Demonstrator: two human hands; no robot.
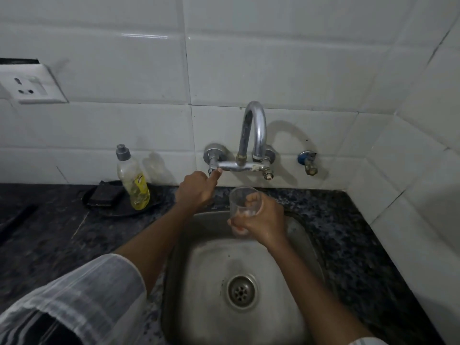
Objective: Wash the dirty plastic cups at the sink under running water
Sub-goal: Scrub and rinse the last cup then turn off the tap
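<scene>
A clear plastic cup point(240, 198) is held upright over the back of the steel sink point(307, 245), below the curved wall tap point(251, 135). My right hand point(261, 221) is wrapped around the cup's lower half from the right. My left hand point(196, 189) reaches up to the tap's left valve handle point(213, 171), thumb and fingers closed on it. I see no water stream coming from the spout.
A dish soap bottle point(133, 180) with yellow liquid stands left of the tap beside a dark scrub pad point(104, 195) on a black dish. The dark speckled counter point(361, 245) surrounds the sink. A small blue valve point(308, 163) sits right of the tap. A wall socket point(27, 87) is at the far left.
</scene>
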